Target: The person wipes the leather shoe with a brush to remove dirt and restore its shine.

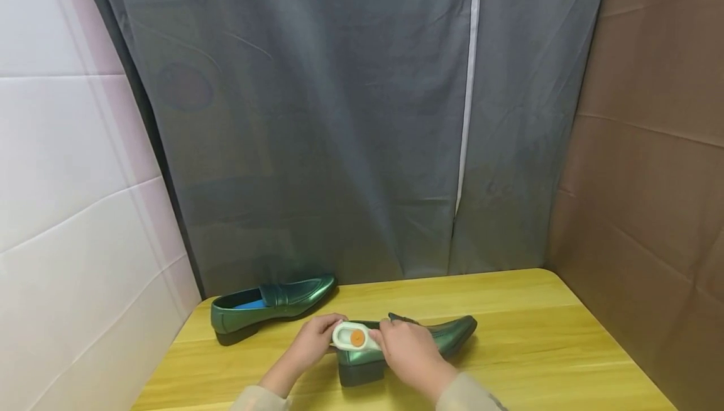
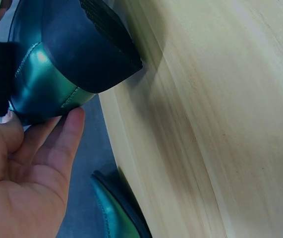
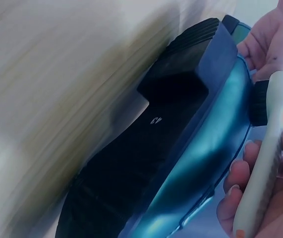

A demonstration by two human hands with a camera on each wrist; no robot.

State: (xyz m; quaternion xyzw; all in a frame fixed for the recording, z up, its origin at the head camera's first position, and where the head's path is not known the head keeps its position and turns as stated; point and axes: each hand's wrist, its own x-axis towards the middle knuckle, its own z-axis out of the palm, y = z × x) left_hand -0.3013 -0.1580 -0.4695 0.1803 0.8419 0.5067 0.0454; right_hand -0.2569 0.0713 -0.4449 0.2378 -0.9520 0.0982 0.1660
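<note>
A shiny green loafer [image 1: 452,337] with a black sole is near the table's front, its toe pointing right. My left hand [image 1: 310,343] grips it at the back collar, by the heel. My right hand [image 1: 410,351] holds a white shoe brush [image 1: 357,338] with an orange part on its head. In the right wrist view, the brush's black bristles [image 3: 259,103] press on the loafer's upper near the heel. The loafer's dark sole [image 3: 146,148] shows there, tilted off the table. The opening is partly hidden behind the brush and my hands.
A second green loafer [image 1: 300,293] with a blue insole stands upright at the table's back left. Behind the wooden table [image 1: 537,329] hangs a grey curtain [image 1: 339,147]. A white wall [image 1: 73,210] is at left, a brown one [image 1: 650,178] at right.
</note>
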